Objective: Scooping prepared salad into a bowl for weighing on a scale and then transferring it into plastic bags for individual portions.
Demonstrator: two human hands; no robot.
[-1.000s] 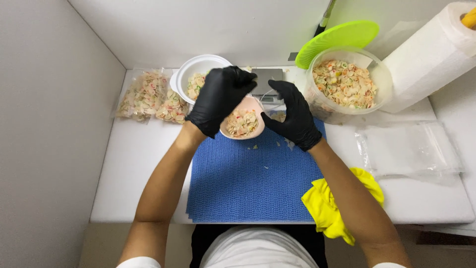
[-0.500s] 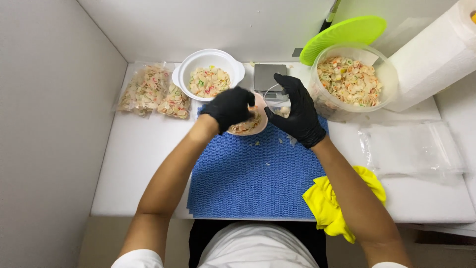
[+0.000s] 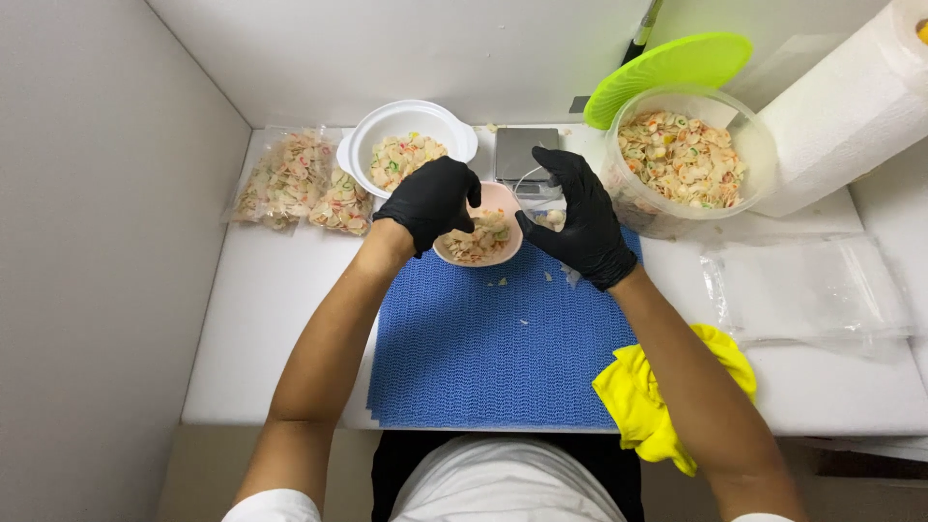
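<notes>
White walls close in a white bench (image 3: 290, 319), and a blue textured mat (image 3: 483, 338) lies at its middle as the landmark. At the mat's far edge sits a small pink bowl (image 3: 480, 230) of mixed shell-shaped bits, upright with its mouth facing up; being round, it has no long axis to tell. The left hand (image 3: 430, 201), in a black glove, curls over the bowl's left rim, its grip closed on that rim. The right hand (image 3: 577, 217), also gloved, hovers just right of the bowl with fingers half curled; whether its grip pinches anything cannot be told. Beyond the mat stand a white bowl (image 3: 406, 145) of the same mix and a grey scale (image 3: 527, 155). Far right of the mat is a clear tub (image 3: 688, 162) with a green lid (image 3: 667, 72) leaning behind it. Left of the mat lie filled bags (image 3: 295, 184); right of it, empty clear bags (image 3: 807, 290) and a yellow cloth (image 3: 667, 396).
</notes>
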